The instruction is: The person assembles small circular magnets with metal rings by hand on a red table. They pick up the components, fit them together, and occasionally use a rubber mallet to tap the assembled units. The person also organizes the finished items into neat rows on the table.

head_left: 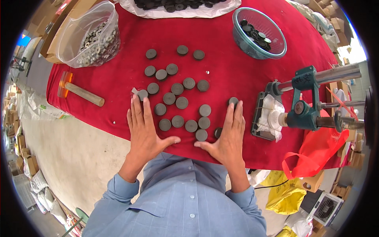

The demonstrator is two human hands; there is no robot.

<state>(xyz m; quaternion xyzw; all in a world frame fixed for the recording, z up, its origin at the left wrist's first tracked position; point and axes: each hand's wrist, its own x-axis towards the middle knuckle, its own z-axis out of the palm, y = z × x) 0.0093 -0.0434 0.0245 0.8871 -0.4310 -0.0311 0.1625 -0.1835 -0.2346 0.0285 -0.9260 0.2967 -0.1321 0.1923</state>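
Several dark grey round discs (182,102) lie scattered over the red tablecloth (130,35) in front of me. My left hand (144,132) is flat near the table's front edge, with its fingers stretched out and thumb spread to the right. Its fingertips reach a disc (142,94) at the left of the group. On the right side, my right hand (231,140) is likewise open and holds nothing. Its fingertips are at another disc (233,101), and one more disc (218,132) is partly hidden beside that hand. Most discs lie between the two hands and beyond them.
A hammer (83,94) with a wooden handle lies at the left. Behind it stands a clear plastic tub (63,45) of small metal parts. A bluish bowl (272,54) holds dark discs at the back right. A green hand press (302,114) stands right, near a red bag (316,154).
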